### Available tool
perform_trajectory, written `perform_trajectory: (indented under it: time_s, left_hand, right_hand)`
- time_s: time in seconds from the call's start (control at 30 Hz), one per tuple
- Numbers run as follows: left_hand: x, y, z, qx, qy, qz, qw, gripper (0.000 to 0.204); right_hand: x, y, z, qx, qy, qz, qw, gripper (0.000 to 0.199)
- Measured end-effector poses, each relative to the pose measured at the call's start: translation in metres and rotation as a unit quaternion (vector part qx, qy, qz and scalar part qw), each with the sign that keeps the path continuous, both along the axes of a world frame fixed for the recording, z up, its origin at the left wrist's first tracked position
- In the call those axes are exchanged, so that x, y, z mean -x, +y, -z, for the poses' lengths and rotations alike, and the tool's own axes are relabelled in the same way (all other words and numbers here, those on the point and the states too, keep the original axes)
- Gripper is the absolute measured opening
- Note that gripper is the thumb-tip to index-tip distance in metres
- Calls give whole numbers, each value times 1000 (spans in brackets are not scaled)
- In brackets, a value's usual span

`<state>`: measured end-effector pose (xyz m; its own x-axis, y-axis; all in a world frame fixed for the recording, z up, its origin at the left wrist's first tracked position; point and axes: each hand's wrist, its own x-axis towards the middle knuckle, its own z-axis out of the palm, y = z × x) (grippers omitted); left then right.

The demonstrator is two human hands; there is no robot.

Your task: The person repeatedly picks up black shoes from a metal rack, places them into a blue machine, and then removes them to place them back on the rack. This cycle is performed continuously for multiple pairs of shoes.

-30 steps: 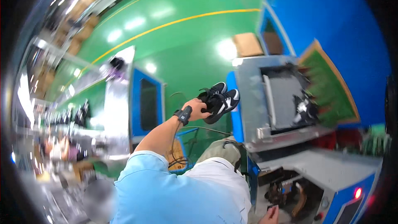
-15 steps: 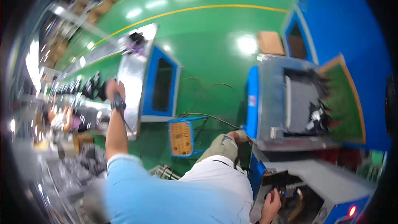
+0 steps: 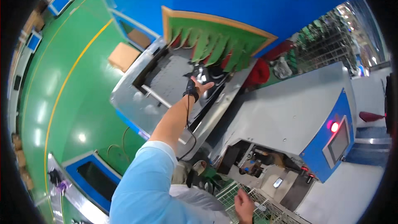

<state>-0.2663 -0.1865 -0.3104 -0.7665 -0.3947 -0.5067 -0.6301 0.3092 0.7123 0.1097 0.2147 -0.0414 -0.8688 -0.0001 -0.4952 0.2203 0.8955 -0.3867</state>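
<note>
Gone from the metal table (image 3: 79,198), my left hand (image 3: 202,88) is spreading, ungripped, over the grey bed (image 3: 172,72) where black-and-white shoes (image 3: 202,74) are lying near the green fringe (image 3: 219,43); my right hand (image 3: 244,205) is hovering by the wire rack (image 3: 230,193), its grip unclear.

You've got two hands in play: left hand (image 3: 201,88) over the grey conveyor bed (image 3: 172,72), right hand (image 3: 244,205) well clear of it. Shoes (image 3: 203,73) on it? Too jumbled to count. Beside it, one cardboard box (image 3: 124,57); above, one green flap curtain (image 3: 202,49); rightward, one screen (image 3: 338,142).
</note>
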Motion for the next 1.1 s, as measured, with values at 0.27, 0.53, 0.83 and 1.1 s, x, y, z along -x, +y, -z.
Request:
perform_trajectory:
  time_s: [0.27, 0.53, 0.83, 1.1]
  left_hand:
    - [-35, 28, 63, -51, 115, 13, 992, 72]
    - [-284, 31, -197, -257, 185, 281, 906, 92]
    - [-309, 182, -236, -297, 163, 94, 936, 92]
    - [-342, 251, -237, 107, 291, 429, 848, 34]
  right_hand:
    - [-31, -9, 24, 28, 26, 75, 996, 45]
    - [95, -116, 3, 564, 123, 92, 812, 114]
    - [84, -59, -30, 491, 263, 71, 827, 104]
    - [20, 38, -27, 246, 330, 3, 911, 104]
